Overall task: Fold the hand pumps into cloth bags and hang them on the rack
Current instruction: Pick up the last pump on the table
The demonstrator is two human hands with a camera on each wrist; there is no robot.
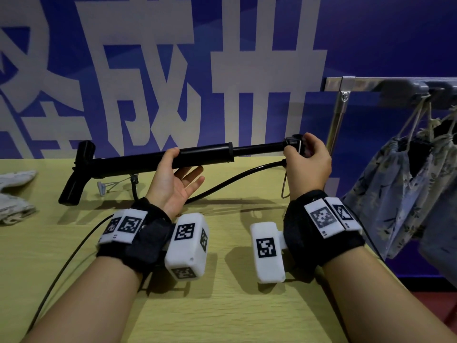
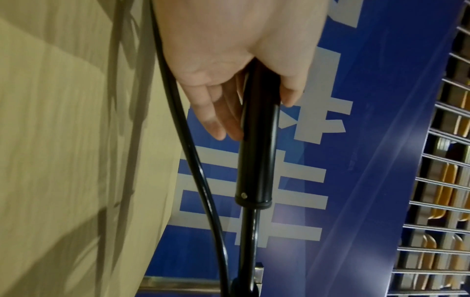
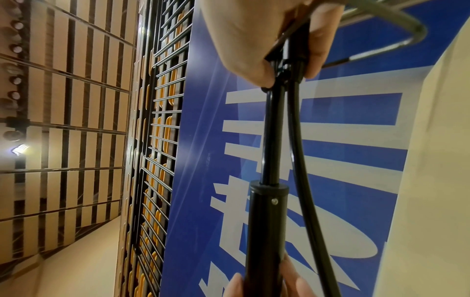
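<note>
Above the table (image 1: 222,305), left hand (image 1: 173,184) cradled the pump (image 1: 202,154) open-palmed, right hand (image 1: 306,164) gripped its end; barrel could roll off.

The pump (image 1: 202,155) barrel is smooth black with a soft sheen, its hose (image 1: 237,177) glossy like rubber. The foot loop (image 1: 284,186) is bare metal wire. The table (image 1: 222,305) shows pale matt wood grain. The rack (image 1: 338,112) is shiny metal; the bags (image 1: 400,194) are printed cloth, perhaps cotton.
</note>
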